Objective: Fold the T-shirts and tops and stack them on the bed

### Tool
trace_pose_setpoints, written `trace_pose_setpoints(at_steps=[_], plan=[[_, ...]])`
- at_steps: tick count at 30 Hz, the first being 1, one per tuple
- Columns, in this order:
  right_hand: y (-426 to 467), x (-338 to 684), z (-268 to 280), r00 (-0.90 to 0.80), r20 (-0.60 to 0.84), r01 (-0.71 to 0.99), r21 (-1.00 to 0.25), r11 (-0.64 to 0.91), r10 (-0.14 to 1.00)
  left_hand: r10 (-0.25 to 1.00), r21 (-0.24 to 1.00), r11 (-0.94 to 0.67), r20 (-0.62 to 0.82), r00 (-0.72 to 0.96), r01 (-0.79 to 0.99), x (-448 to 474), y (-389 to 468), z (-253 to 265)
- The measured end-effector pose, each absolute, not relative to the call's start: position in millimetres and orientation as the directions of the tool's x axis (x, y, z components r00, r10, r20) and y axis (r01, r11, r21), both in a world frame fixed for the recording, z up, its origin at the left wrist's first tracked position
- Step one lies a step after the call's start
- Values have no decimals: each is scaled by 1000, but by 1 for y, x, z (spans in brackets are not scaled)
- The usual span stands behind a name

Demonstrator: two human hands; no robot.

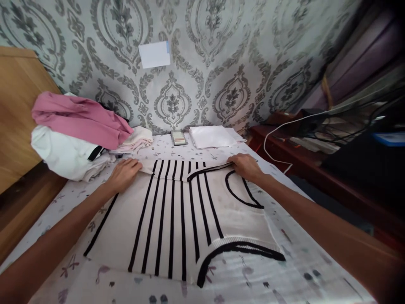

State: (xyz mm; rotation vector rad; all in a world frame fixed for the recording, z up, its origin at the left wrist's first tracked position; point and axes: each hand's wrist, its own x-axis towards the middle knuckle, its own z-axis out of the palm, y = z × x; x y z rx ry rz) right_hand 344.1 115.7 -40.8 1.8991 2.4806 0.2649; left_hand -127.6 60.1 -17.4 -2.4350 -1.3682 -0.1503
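A white sleeveless knit top (123, 228) with black stripes and black trim lies spread on the bed, its neckline toward the right. Its far side is lifted and folded a little toward me. My left hand (125, 174) pinches the far edge near the hem, fingers closed on the cloth. At the far shoulder, near the black-trimmed armhole, my right hand (246, 166) grips the same top with its fingers closed. The near armhole rests flat on the printed sheet (243, 278).
Behind my left hand is a heap of clothes with a pink garment (79, 116) on top of a white garment (60, 145). A folded white cloth (210, 137) and a small blurred packet (179, 138) lie by the patterned wall. Right of the bed stands a dark red table (268, 139) with a white cable (268, 145).
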Motion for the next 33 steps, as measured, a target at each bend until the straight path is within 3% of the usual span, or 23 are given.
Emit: trace_pose_setpoints(at_steps=[8,11,15,18,22,28,33], plan=[[110,334,-35,-301,85,948,129,289,950,838,-85,-483,245,488,872,-145,54,-32],[84,290,-28,-469,101,883,84,462,878,827,-15,-533,199,525,846,-147,62,-31],[48,212,-28,-722,119,683,-28,729,681,826,-2,-557,105,554,831,-142,75,-27],[43,181,-31,-674,134,734,8,680,726,836,-72,-539,79,543,839,-142,77,-20],[50,183,-35,-608,171,788,17,615,775,836,-167,-505,148,528,847,-151,68,-15],[41,196,-42,-663,255,704,-109,702,704,892,-220,-421,78,446,880,-167,52,-14],[33,206,-40,-618,326,671,-255,696,715,942,-150,-305,96,321,940,-169,63,-3]])
